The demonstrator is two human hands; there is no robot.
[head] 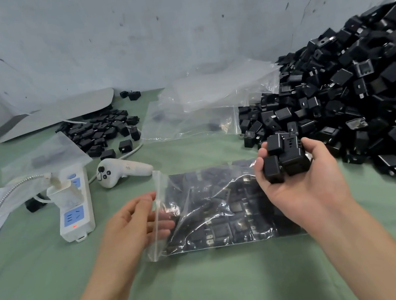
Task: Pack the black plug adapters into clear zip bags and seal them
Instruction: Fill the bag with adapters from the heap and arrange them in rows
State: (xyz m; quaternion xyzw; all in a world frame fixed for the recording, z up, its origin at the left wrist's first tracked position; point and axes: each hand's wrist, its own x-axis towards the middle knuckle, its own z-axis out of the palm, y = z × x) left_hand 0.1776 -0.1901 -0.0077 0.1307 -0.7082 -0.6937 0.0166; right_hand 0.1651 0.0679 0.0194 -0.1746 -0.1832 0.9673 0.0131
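A green cloth-covered surface [212, 289] is carrying everything. One big heap of black plug adapters [362, 89], far too many to count, is spilling down on the right, and a second, smaller heap [102, 133] is lying at the back left. Spare clear bags [198, 108] are overlapping behind, so their number cannot be told.

One zip bag [216, 213] is lying flat in the middle, already holding rows of adapters, its mouth facing left. The left hand [134, 226] is pinching the upper lip of that mouth, lifting it open. The right hand [299, 181] is cupping a handful of adapters [283, 157], about four showing, above the bag's far right end.

The film is likely behaving thin, limp and slippery, so gripping it at the stiffer zip strip is looking wisest. The adapters are looking hard, light and blocky, with prongs that could snag the plastic.
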